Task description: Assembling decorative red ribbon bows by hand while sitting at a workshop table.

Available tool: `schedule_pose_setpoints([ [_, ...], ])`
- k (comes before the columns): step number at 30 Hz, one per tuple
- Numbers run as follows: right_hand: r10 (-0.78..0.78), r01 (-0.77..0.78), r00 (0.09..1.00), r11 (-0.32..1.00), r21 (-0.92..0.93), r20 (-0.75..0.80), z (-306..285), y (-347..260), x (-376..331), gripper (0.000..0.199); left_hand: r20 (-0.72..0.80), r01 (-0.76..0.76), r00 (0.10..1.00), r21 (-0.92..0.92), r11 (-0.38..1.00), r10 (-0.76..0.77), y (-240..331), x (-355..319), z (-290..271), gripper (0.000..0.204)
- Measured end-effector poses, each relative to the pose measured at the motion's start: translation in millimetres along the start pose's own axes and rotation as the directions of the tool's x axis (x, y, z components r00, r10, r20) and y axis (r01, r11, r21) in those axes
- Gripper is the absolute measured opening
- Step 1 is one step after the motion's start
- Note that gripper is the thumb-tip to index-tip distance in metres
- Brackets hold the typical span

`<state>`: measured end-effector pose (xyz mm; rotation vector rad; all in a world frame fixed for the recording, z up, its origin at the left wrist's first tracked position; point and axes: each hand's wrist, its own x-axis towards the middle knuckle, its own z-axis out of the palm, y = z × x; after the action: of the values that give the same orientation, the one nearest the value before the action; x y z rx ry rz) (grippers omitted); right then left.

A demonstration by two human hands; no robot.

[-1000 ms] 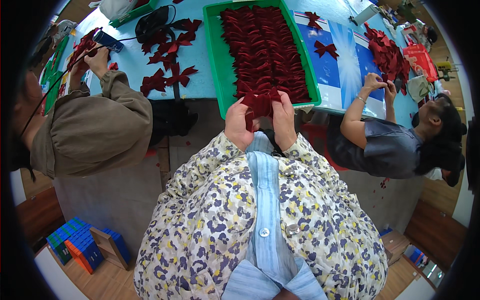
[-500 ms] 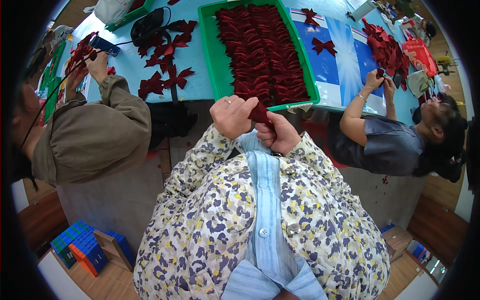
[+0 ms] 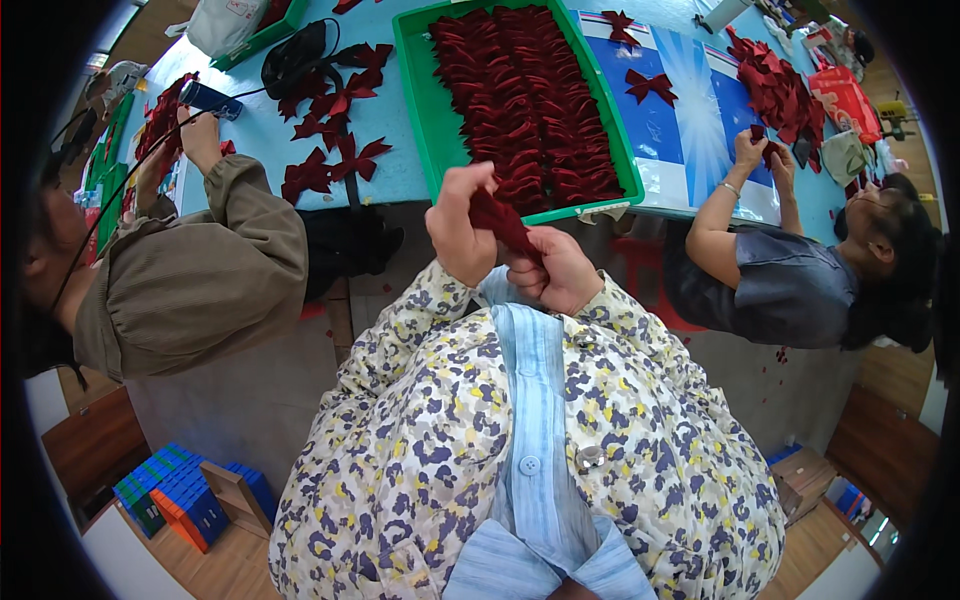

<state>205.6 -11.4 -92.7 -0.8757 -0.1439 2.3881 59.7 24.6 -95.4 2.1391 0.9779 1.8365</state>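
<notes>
In front of my chest, between both hands, is a dark red fabric bow (image 3: 503,222); its exact shape is partly covered by my fingers. My left hand (image 3: 460,228) is closed around its upper left end, the index finger raised and bent. The lower right end is pinched in my right hand (image 3: 563,270), thumb on top. Just beyond my hands stands a green tray (image 3: 420,130), where dark red bows (image 3: 520,100) lie packed in lengthwise rows.
Loose bows (image 3: 335,130) lie on the light blue table (image 3: 390,190) left of the tray, near a black pouch (image 3: 295,60). At right are a blue-and-white printed sheet (image 3: 690,120) and a bow heap (image 3: 780,90). Co-workers (image 3: 200,270) sit on both sides, handling red pieces.
My left index finger has lifted and bent upward, and more of the bow shows between my hands. My right hand stays nearly in place. The right-hand co-worker's hands have shifted slightly.
</notes>
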Motion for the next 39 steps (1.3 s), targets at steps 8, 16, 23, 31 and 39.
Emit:
schedule_pose_setpoints([
  [8,-0.84,0.59,0.536,0.447,-0.672,-0.087,-9.9,-5.1,13.8,0.021,0.217,0.649,0.697,-0.597,0.473,-0.683,12.3,3.4,20.3,0.049],
  [16,-0.925,0.377,0.28,-0.138,-0.916,0.255,-1.2,-14.4,-1.7,0.027,0.382,0.792,0.423,-0.597,0.13,-0.822,13.2,-0.4,11.2,0.035],
  [23,-0.936,0.625,0.344,0.168,-0.762,0.076,9.0,-4.8,12.4,0.014,0.676,0.852,0.052,-0.414,-0.321,-0.735,15.2,10.2,-6.2,0.019],
  [31,-0.34,0.316,0.913,0.939,-0.135,-0.226,-3.7,-9.5,5.1,0.019,0.224,0.665,0.746,-0.201,0.719,-0.627,-3.3,-12.8,8.6,0.032],
  [39,-0.484,0.384,0.82,0.861,-0.333,-0.305,-3.3,-6.8,17.1,0.023,0.259,0.607,0.484,-0.787,0.108,-0.836,-8.3,-7.8,35.4,0.039],
])
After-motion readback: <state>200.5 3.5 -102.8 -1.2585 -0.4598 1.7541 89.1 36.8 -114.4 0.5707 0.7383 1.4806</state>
